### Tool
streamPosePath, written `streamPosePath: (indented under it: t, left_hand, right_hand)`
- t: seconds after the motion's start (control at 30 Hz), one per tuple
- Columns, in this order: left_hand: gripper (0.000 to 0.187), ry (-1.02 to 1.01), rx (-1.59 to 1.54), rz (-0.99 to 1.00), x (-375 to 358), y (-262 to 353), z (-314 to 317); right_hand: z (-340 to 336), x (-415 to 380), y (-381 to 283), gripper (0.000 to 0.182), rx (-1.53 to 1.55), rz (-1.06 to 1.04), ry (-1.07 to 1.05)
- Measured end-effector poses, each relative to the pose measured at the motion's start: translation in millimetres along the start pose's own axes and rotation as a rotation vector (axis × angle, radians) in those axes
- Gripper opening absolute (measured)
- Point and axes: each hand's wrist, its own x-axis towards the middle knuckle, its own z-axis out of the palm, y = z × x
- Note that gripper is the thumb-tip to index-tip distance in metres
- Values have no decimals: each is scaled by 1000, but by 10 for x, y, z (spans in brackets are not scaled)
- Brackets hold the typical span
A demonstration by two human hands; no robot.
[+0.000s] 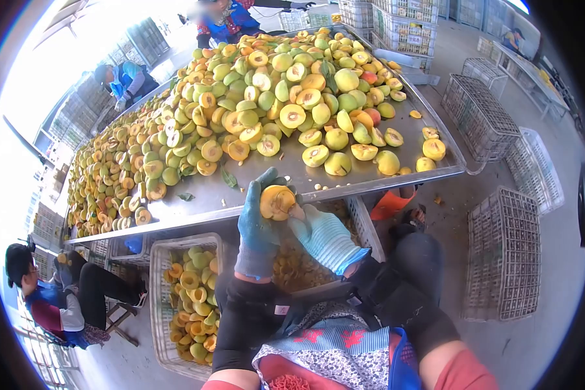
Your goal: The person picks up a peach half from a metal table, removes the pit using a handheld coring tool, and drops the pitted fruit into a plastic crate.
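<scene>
My left hand point(256, 227), in a blue-grey work glove, is wrapped round a yellow peach half point(274, 200) with its cut face towards me. My right hand point(328, 239), in a pale blue striped glove, has its thumb and fingers closed together at the right edge of that cut face. Whatever the right fingers pinch is hidden. Just beyond both hands, a large heap of halved peaches point(247, 104) covers much of a metal table point(344, 185). Below my hands is a crate point(365, 224) with brownish pieces in it.
A white crate point(157, 312) of hollowed peach halves stands left of my legs. Plastic crates point(504, 253) stand on the floor at right, with stacked crates point(406, 29) behind the table. One person point(52, 299) sits at left; others point(127, 81) work across the table.
</scene>
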Motion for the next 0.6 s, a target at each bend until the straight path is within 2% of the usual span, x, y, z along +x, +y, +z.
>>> streamPosePath:
  t: [0.13, 0.2, 0.27, 0.33, 0.53, 0.6]
  left_hand:
    - [45, 32, -70, 51, -13, -62, -55]
    - [44, -19, 38, 142, -73, -93, -9]
    - [43, -2, -15, 122, -97, -56, 13]
    - [43, 84, -237, -13, -82, -20, 22]
    - [44, 163, 3, 57, -77, -103, -144]
    - [45, 203, 22, -16, -89, -51, -130]
  right_hand:
    - [148, -21, 14, 37, -53, -37, -17]
    - [201, -14, 11, 39, -30, -20, -45]
    - [272, -4, 68, 40, -3, -40, -73]
    - [316, 3, 83, 41, 39, -32, -99]
    - [359, -22, -32, 42, 188, 68, -221]
    - [434, -58, -1, 41, 233, 54, -260]
